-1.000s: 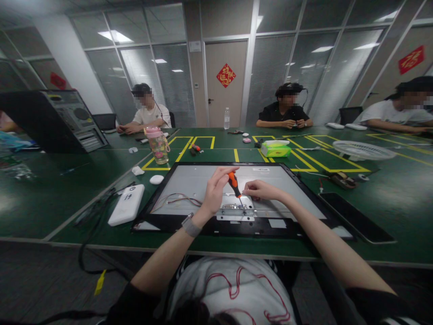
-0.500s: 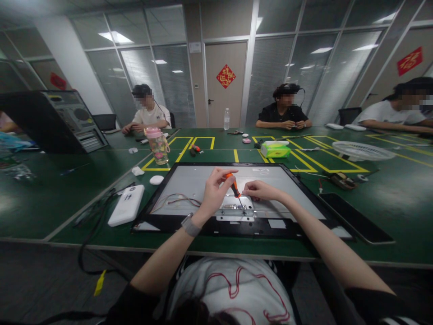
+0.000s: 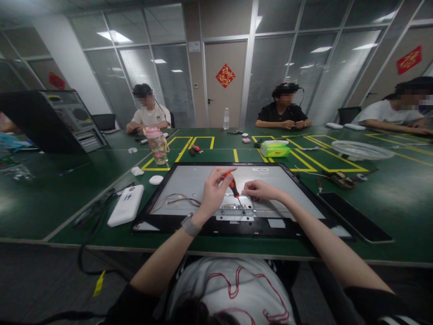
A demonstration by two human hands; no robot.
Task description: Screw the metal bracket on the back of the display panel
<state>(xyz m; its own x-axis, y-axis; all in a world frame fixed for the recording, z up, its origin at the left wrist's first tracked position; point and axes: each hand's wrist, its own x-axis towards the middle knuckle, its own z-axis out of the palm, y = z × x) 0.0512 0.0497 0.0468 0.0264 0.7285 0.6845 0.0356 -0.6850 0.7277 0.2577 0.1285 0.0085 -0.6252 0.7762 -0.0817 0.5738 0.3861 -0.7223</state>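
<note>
My left hand, with a grey-banded watch on its wrist, grips an orange and black screwdriver by the handle. The screwdriver leans, its tip down at a metal bracket on the near part of a flat display panel. My right hand is closed just right of the screwdriver, over the panel's grey back. Its fingertips are pinched together, and what they hold, if anything, is too small to tell. Thin wires lie on the panel to the left of the bracket.
Left of the panel lie a white power bank and a black cable. A phone lies at the right. Beyond stand a pink-lidded bottle, a green tissue pack and a white fan grille. Several people sit across the table.
Both hands and the screwdriver stay almost in place. Across the table, the person at the left has moved their hands slightly.
</note>
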